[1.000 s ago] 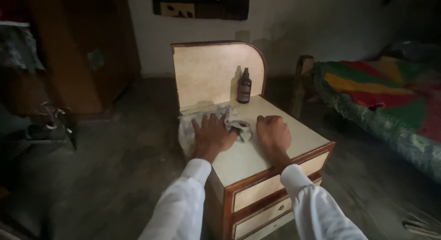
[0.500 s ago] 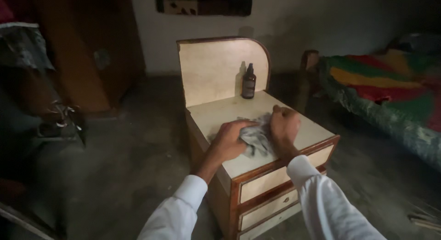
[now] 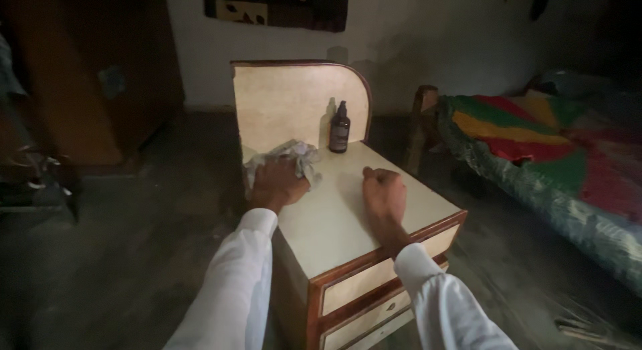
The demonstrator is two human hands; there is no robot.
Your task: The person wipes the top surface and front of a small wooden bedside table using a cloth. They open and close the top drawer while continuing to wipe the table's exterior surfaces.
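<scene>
Pressing a crumpled grey cloth (image 3: 286,156) onto the cream cabinet top (image 3: 341,219), the left hand (image 3: 277,183) grasps it, cloth bunching beyond the fingertips. Right hand (image 3: 384,193) rests clenched, empty, nearby.

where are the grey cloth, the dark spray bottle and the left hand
grey cloth (image 3: 293,152): head view, on the bunched folds above the knuckles
dark spray bottle (image 3: 339,130): head view, on its body
left hand (image 3: 277,184): head view, on the back of the hand

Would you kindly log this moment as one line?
left hand: pressing grey cloth on cabinet top | right hand: fisted, resting on top | spray bottle: upright, rear
</scene>
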